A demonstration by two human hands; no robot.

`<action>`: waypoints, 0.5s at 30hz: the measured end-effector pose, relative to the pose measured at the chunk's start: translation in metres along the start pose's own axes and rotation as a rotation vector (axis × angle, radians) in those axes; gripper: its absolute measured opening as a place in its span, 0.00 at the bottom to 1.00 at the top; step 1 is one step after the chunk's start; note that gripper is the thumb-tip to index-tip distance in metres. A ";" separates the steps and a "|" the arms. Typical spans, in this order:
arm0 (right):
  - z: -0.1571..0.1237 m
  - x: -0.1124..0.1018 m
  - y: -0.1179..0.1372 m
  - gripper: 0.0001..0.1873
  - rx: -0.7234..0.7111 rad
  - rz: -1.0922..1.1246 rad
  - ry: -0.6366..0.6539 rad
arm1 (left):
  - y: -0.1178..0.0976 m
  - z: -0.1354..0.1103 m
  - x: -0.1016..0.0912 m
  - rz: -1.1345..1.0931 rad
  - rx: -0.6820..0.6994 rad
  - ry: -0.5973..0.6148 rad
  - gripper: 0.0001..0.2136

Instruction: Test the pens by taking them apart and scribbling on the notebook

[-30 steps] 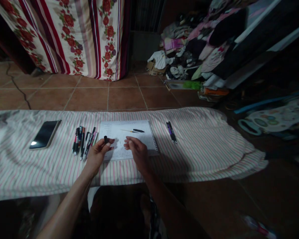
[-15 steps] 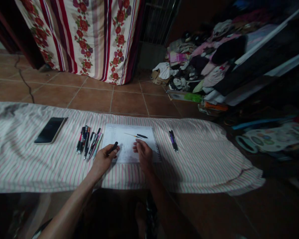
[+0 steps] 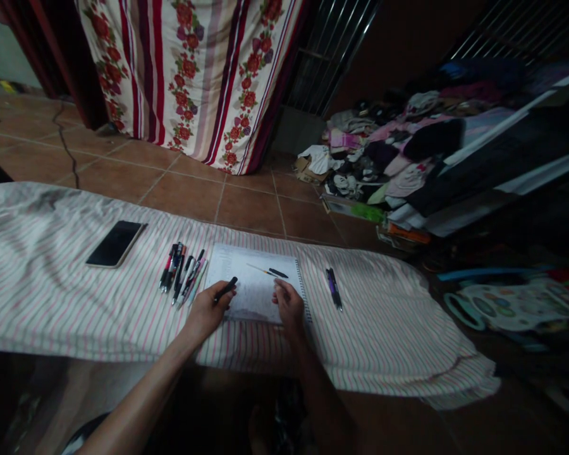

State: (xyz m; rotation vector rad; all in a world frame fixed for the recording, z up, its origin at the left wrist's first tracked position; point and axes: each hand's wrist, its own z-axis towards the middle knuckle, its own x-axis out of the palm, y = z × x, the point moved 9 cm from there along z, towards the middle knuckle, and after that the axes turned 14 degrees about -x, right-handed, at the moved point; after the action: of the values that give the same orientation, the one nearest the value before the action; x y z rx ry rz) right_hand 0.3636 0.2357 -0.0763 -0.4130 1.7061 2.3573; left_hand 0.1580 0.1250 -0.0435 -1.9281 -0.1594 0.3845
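Note:
Over the left part of a spiral notebook (image 3: pixel 253 306), my left hand (image 3: pixel 208 311) is closed around a black pen barrel (image 3: pixel 226 289). My right hand (image 3: pixel 290 306) hovers at the notebook's right side, thumb and fingertips pinched together; whatever is between them is too small to make out. Just beyond those fingertips, a thin pen refill (image 3: pixel 257 268) and a short black pen piece (image 3: pixel 279 273) lie on the page. Left of the notebook rests a bunch of several pens (image 3: pixel 183 276). To its right are two pens (image 3: pixel 333 289), one with purple on it, side by side.
A striped cloth (image 3: pixel 384 328) covers the low table. A phone (image 3: pixel 116 244) lies toward the left. Beyond the table are a tiled floor (image 3: pixel 251 205), a floral curtain (image 3: pixel 203 82) and a heap of clothes (image 3: pixel 374 148). A pale plastic item (image 3: pixel 512 306) stands at the right.
The whole view has shifted and tilted slightly. Both hands stay over the notebook, left still holding the pen barrel; the right fingers have drawn into a tighter pinch.

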 end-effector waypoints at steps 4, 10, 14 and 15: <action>0.002 0.003 -0.001 0.24 -0.015 -0.088 0.053 | -0.003 -0.001 -0.007 0.038 0.012 -0.025 0.15; 0.016 0.008 0.012 0.20 -0.114 -0.328 0.129 | -0.003 -0.003 -0.010 0.129 0.026 -0.034 0.13; 0.028 0.014 0.027 0.18 -0.189 -0.524 0.168 | 0.000 -0.006 -0.009 0.136 0.028 -0.020 0.12; 0.030 0.016 0.030 0.18 -0.198 -0.568 0.181 | 0.000 -0.007 -0.009 0.134 0.029 -0.017 0.12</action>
State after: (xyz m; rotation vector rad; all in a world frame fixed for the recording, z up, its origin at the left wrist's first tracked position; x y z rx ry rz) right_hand 0.3358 0.2545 -0.0462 -1.0190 1.1998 2.1046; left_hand 0.1521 0.1163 -0.0392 -1.9122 -0.0358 0.4899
